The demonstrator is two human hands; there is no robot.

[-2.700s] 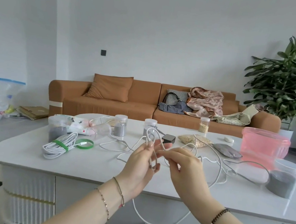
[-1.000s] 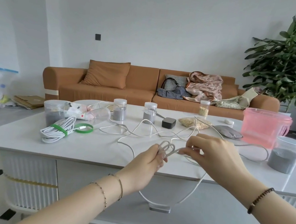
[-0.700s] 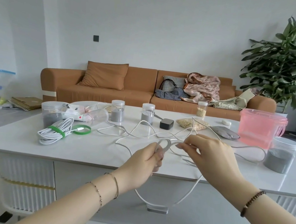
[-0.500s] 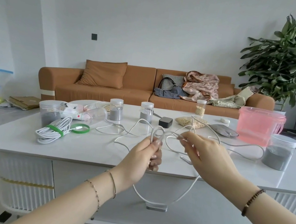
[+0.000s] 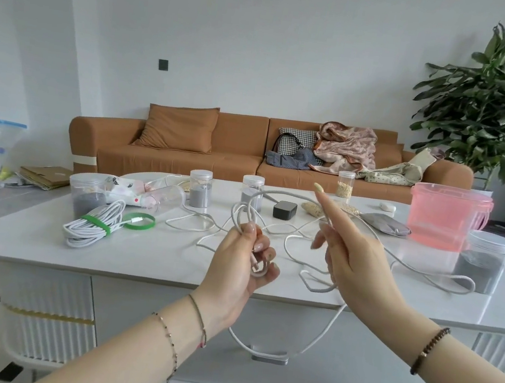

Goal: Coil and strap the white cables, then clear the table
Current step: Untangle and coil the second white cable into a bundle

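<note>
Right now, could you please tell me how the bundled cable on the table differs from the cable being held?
The bundled cable is fully coiled; the held cable has only a few loops, in the grip of the left hand, the rest sprawling. The bundled cable wears a green strap; the held cable has none. The bundled cable lies wholly on the table; the held cable partly hangs below its edge. Both are white.

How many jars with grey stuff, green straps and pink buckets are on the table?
Grey-filled jars: 4, the left front jar, the back left jar, the back right jar and the right front jar.
Green straps: 2, the strap round the coiled cable and the loose strap.
Pink bucket: 1.
Total: 7.
</note>
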